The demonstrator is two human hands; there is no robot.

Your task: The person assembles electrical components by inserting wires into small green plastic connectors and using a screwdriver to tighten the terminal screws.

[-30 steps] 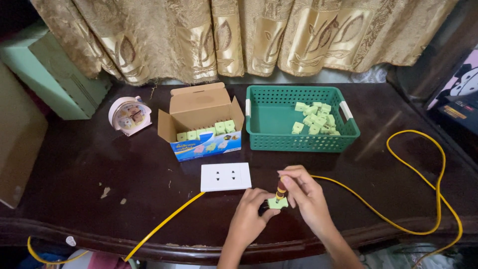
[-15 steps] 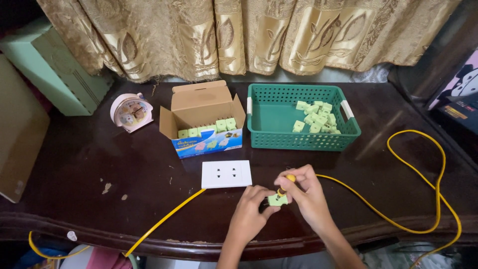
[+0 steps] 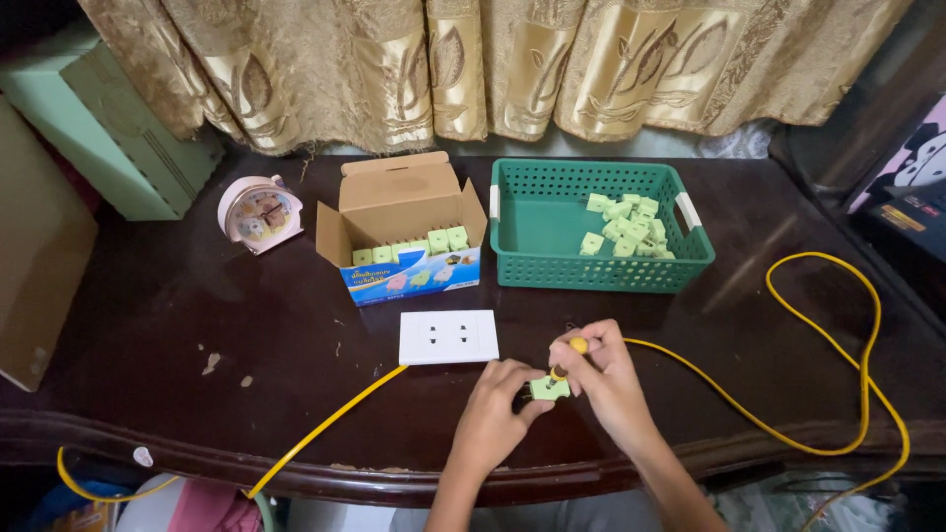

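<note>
My left hand [image 3: 498, 409] pinches a small pale green socket module [image 3: 548, 388] just above the dark wooden table [image 3: 197, 325], near its front edge. My right hand [image 3: 603, 379] grips a small yellow-handled screwdriver [image 3: 569, 355], its tip down on the green module. A white double socket faceplate [image 3: 448, 337] lies flat just left of my hands. Behind it an open cardboard box [image 3: 402, 232] holds a row of green modules. A green plastic basket [image 3: 591, 229] to its right holds several more.
A yellow cable [image 3: 788, 414] runs across the table front and loops at the right. A small pink alarm clock [image 3: 258, 212] stands at the back left, beside a pale green box [image 3: 108, 138]. A cardboard box [image 3: 34, 256] sits far left. Gold curtains [image 3: 493, 59] hang behind.
Both hands stay on the green module near the table front. The right hand has shifted slightly with the screwdriver, whose yellow handle now stands a little higher over the module.
</note>
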